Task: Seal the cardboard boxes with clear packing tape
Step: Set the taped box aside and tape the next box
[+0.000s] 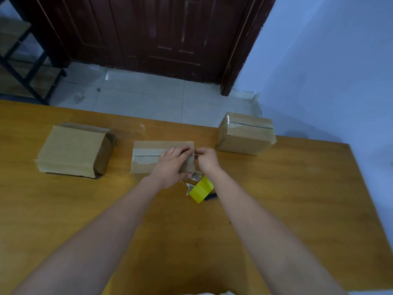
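Both hands' fingers [180, 150] on middle box's [146, 156] taped seam.

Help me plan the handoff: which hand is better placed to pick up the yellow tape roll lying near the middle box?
Probably the right hand. It pinches the clear tape at the middle cardboard box's right end, directly above the yellow tape roll. The left hand lies flat on the box, holding it down.

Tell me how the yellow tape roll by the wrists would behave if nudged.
The yellow tape roll seems to stand on its edge, so it would probably roll. A loose clear tape tail hangs off it and might stick to the table, checking it. It is probably light.
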### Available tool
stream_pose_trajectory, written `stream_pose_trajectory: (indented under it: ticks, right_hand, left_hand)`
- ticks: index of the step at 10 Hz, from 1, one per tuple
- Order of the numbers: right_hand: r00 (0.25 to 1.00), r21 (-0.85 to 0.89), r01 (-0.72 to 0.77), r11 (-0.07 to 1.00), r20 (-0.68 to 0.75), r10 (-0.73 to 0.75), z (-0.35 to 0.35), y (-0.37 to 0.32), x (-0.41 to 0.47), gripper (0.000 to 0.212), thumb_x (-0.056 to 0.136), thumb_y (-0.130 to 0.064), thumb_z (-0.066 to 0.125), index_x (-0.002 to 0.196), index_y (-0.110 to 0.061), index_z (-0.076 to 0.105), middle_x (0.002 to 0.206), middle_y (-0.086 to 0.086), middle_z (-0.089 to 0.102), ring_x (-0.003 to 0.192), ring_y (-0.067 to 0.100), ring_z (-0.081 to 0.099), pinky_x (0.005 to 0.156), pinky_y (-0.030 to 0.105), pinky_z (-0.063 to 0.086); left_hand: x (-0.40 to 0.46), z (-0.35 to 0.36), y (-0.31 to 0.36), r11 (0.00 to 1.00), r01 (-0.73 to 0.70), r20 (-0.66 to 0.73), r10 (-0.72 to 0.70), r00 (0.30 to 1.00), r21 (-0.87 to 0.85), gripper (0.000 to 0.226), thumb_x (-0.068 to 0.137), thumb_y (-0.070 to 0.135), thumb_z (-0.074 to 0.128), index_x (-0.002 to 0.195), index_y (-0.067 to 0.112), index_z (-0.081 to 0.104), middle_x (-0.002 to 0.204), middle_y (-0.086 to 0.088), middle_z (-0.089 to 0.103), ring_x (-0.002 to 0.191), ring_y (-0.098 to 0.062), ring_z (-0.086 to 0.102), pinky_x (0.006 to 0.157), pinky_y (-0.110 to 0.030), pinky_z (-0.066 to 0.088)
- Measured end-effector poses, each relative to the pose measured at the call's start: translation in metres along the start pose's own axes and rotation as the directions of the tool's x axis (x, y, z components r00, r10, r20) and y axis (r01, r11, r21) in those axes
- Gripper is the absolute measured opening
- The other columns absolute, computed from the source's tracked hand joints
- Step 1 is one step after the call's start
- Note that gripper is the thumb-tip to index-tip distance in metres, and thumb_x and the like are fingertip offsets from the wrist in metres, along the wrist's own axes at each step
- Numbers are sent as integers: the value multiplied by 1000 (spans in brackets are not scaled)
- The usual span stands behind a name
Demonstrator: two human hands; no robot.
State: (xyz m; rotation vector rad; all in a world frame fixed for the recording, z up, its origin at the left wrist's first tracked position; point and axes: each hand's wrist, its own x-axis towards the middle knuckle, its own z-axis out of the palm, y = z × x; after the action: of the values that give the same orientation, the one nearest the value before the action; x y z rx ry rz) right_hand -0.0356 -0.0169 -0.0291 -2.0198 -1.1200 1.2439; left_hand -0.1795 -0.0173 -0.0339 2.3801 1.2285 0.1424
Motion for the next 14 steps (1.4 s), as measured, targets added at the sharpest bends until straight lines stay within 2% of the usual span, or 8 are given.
stream_pose_trajectory:
  ticks: [1,2,3,5,7,10,12,14]
  right_hand:
    - [999,-112,3,994,47,2,-10,3,-8,39,85,4,41,112,-5,68,116,12,66,114,26,58,97,34,46]
    - [1000,-194,17,981,21,-13,-22,3,-12,26,90,-4,46,104,-6,68,114,10,65,112,23,56,88,25,40]
    - [996,-255,72,964,71,-55,-30,8,-17,18,81,-15,55,94,-27,59,104,-3,59,115,24,51,101,42,40]
    - [950,-645,296,705,278,-144,-30,23,-31,13,86,-34,61,94,-26,57,101,-6,45,113,25,35,93,42,29]
    - [893,-805,405,433,247,-376,-23,24,-36,24,89,-39,56,96,-17,64,104,0,53,109,25,39,91,41,28]
    - [845,-843,450,295,295,-446,-18,22,-33,32,94,-36,49,107,-11,66,110,3,57,114,26,40,98,41,24]
    - [802,-796,543,268,397,-447,-26,12,-25,25,90,-26,56,103,-9,69,106,6,59,109,27,43,85,37,28]
    - [799,-817,514,263,344,-492,-28,15,-16,24,54,-21,85,70,-10,72,75,3,62,77,29,59,67,38,46]
  left_hand:
    - [-2,1,2,1000,5,-9,-5,1000,14,80,84,44,64,149,19,25,152,2,25,134,-20,27,108,-32,17]
    - [-2,-1,2,1000,10,-3,-10,1000,-6,79,84,43,64,149,18,25,153,2,25,136,-21,25,107,-30,16]
    - [-2,-3,2,1000,7,10,-6,1000,-22,80,85,42,64,149,18,24,153,1,24,136,-22,25,109,-31,15]
    - [-1,-4,2,999,12,1,-12,1000,-39,80,84,42,66,149,17,27,153,1,25,137,-21,25,110,-30,14]
    - [-1,-3,2,999,13,-1,-13,1000,-39,79,84,41,66,149,17,27,153,1,26,137,-22,25,109,-29,14]
    - [0,-2,1,1000,9,-2,-9,1000,-17,79,85,42,64,149,19,25,153,3,25,136,-20,25,109,-29,14]
    - [0,-2,-1,1000,-2,3,2,1000,-12,79,86,42,63,150,18,24,154,1,24,137,-21,25,110,-30,13]
    - [0,-1,-2,1000,-13,-4,13,1000,-15,79,86,42,63,150,18,23,154,2,23,137,-21,24,110,-30,13]
